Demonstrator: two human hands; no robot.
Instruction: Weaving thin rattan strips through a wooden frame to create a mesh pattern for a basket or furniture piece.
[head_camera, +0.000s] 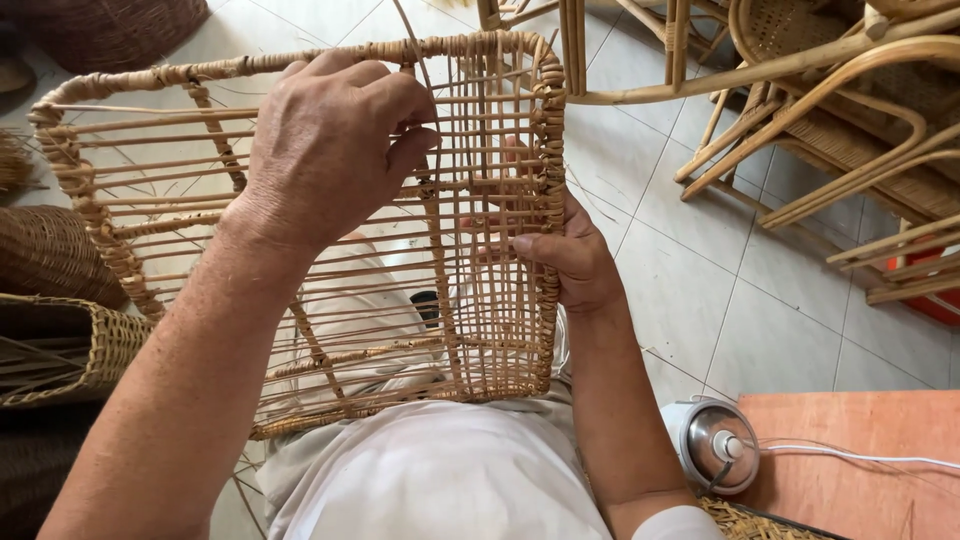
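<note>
Pinching a thin cane strand (428, 85), the left hand (330, 140) works over the rattan frame (300, 250) resting on the lap. Right hand (570, 255) grips the frame's right edge, fingers through the weave; the strand runs near-to-far.

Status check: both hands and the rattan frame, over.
Left hand pinching a thin strand above. Right hand gripping rattan frame at its woven edge. Nothing obstructing.

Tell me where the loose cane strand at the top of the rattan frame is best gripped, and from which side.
Probably just above the weave, where the left hand pinches the cane strand. Come from the near, upper side: the strand is thin and stands up past the rattan frame rim, so only a fingertip pinch suits it. The right hand steadies the wrapped right edge.
</note>
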